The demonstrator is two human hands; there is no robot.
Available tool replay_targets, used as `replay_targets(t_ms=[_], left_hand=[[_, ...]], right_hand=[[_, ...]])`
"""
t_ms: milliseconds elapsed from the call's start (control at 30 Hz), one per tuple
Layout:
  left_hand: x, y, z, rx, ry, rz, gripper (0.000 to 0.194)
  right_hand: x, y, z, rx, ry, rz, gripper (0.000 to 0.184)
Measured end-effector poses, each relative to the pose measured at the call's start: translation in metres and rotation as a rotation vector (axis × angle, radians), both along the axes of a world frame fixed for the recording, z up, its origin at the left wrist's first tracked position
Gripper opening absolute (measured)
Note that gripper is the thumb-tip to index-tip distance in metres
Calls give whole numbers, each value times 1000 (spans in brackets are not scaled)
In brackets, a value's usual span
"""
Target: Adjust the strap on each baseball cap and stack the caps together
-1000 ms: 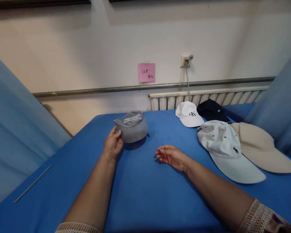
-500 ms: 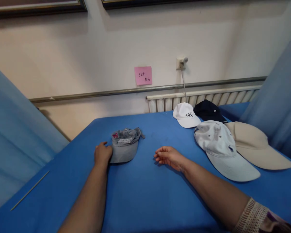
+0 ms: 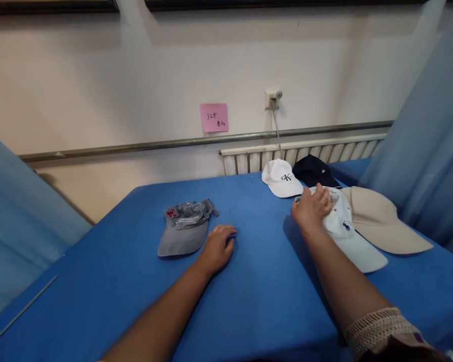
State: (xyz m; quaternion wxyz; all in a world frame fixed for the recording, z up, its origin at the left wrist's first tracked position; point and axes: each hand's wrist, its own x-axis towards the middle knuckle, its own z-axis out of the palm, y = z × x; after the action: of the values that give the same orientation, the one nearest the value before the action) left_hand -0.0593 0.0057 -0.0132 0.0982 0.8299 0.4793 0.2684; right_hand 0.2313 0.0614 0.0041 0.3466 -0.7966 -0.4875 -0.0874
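A folded grey cap (image 3: pixel 184 228) lies flat on the blue table (image 3: pixel 249 301), left of centre. My left hand (image 3: pixel 218 247) rests on the table just right of its brim, fingers loosely curled and holding nothing. My right hand (image 3: pixel 311 208) is closed on the crown of a pale cap with a small dark logo (image 3: pixel 349 232), which lies at the right. A beige cap (image 3: pixel 381 219) sits beside it, partly under it.
A white cap with black letters (image 3: pixel 280 177) and a dark navy cap (image 3: pixel 315 170) lie at the table's far edge by a radiator (image 3: pixel 298 152). Blue curtains (image 3: pixel 426 125) hang on both sides. A thin stick (image 3: pixel 20 311) lies at the near left.
My left hand let go of the grey cap, now flattened on the table, and slid to its right. My right hand moved right and took hold of the pale cap's crown.
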Motion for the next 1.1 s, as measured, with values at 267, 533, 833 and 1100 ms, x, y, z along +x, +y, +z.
replay_targets(t_ms=[267, 533, 833, 1100], left_hand=[[-9, 4, -7, -118, 12, -51, 25], [-4, 5, -9, -24, -115, 7, 37], [5, -5, 6, 75, -65, -146, 28], [11, -8, 10, 39, -78, -171, 8]], right_hand=[[17, 14, -25, -530, 8, 211, 36], [-38, -6, -29, -233, 496, 1154, 36], [-71, -20, -41, -298, 914, 1429, 33], [-72, -18, -43, -314, 922, 1425, 28]])
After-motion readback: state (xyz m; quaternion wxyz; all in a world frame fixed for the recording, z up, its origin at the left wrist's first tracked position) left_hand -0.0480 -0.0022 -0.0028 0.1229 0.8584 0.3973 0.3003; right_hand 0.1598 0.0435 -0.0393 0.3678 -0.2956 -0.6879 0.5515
